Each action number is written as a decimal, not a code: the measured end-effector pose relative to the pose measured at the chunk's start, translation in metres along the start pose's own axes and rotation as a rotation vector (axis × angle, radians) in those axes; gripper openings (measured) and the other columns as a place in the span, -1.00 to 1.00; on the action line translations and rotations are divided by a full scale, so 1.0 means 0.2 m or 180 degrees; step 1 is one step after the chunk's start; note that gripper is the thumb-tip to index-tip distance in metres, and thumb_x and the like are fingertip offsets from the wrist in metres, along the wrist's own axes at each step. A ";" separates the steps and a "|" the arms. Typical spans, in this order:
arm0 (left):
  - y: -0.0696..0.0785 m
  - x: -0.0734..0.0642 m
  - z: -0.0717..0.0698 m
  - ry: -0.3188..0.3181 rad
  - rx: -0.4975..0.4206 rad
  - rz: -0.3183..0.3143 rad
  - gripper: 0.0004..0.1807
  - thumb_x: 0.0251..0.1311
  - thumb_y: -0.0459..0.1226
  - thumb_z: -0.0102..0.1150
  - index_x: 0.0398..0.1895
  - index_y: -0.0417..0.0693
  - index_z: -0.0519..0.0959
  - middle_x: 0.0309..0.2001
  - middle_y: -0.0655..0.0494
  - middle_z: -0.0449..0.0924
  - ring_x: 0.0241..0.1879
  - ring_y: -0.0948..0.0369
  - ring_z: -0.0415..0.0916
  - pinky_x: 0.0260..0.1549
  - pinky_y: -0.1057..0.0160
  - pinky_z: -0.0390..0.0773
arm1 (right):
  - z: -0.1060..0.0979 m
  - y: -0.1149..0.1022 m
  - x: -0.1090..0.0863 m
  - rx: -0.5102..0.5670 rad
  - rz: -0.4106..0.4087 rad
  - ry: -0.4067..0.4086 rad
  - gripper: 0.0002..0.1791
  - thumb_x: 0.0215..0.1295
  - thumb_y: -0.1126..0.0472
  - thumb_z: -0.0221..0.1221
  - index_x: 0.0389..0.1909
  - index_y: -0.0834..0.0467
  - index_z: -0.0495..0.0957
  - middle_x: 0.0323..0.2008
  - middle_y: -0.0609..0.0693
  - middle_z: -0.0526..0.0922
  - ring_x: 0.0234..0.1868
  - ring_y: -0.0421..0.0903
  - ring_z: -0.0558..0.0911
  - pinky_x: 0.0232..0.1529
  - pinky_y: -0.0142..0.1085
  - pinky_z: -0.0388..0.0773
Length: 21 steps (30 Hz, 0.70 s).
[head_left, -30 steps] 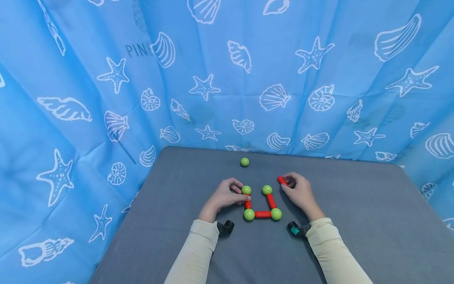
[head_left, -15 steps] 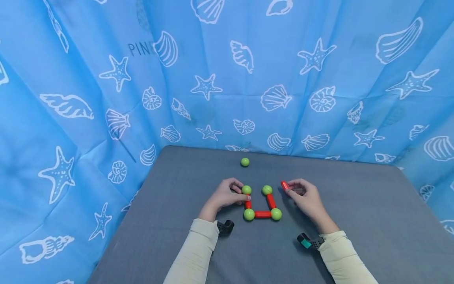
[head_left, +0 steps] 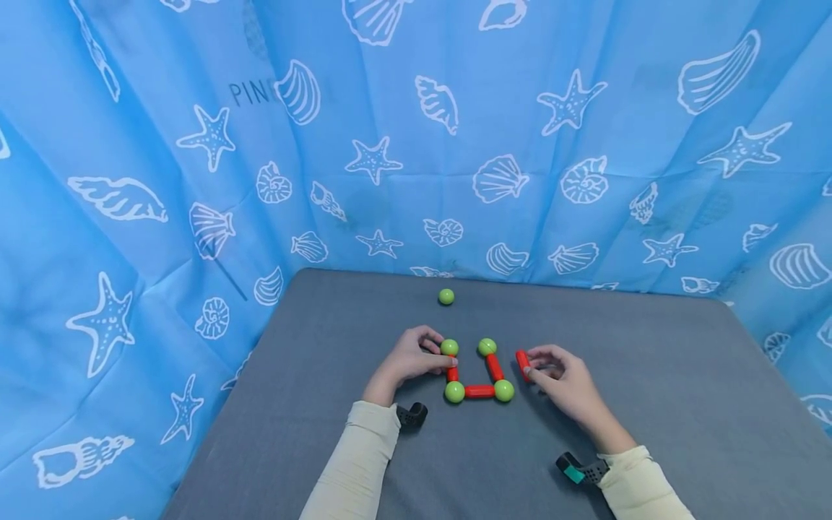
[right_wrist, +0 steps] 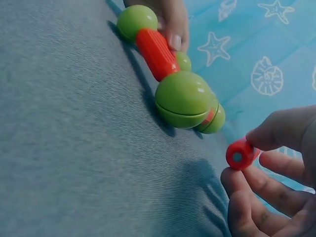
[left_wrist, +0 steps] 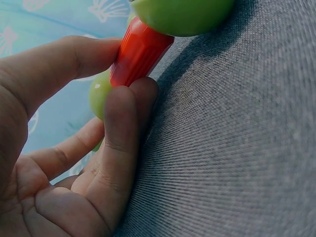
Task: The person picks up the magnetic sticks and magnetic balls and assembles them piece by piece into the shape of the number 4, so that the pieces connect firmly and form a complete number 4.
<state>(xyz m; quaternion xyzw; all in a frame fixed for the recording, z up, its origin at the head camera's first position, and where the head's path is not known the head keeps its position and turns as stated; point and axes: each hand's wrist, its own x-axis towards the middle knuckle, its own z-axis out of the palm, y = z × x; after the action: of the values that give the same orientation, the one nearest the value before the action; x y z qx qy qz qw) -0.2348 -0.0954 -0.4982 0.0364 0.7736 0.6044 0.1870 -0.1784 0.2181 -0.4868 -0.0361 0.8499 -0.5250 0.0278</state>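
Three red rods and green balls form a U-shaped frame on the grey table, its open side facing away, with the bottom red rod (head_left: 480, 391) nearest the person. My left hand (head_left: 406, 361) pinches the frame's left rod (left_wrist: 140, 54) between thumb and fingers, just below the far-left green ball (head_left: 449, 347). To the right of the frame, my right hand (head_left: 568, 379) pinches a separate red rod (head_left: 522, 365) by thumb and fingertips. In the right wrist view, this rod's end (right_wrist: 238, 157) shows a round greyish centre. It is apart from the frame's near-right ball (right_wrist: 182, 98).
A single green ball (head_left: 445, 297) lies beyond the frame, near the table's back edge. A blue curtain (head_left: 403, 144) with white shells and starfish hangs behind and to the sides of the grey table (head_left: 325, 318). Black bands sit on both wrists.
My right hand has moved toward the person and slightly right with the separate red rod, which has turned more in line with the frame's sides. My left hand stays on the frame.
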 end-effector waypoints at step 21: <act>-0.01 0.01 0.01 0.0020 0.0017 0.0002 -0.48 0.08 -0.19 0.65 0.06 -0.05 0.61 -0.15 -0.04 0.61 -0.36 0.13 0.73 -0.24 0.16 0.76 | -0.02 0.00 -0.11 0.0331 0.0221 -0.0821 -0.49 0.50 0.29 0.23 0.39 0.37 0.42 -0.09 0.21 0.66 -0.26 -0.07 0.75 -0.28 -0.20 0.74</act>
<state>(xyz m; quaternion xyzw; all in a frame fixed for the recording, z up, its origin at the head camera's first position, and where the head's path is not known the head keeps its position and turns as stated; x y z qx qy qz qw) -0.2357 -0.0939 -0.5015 0.0352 0.7757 0.6025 0.1843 -0.1576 0.2240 -0.4837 -0.0723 0.8117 -0.5581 0.1567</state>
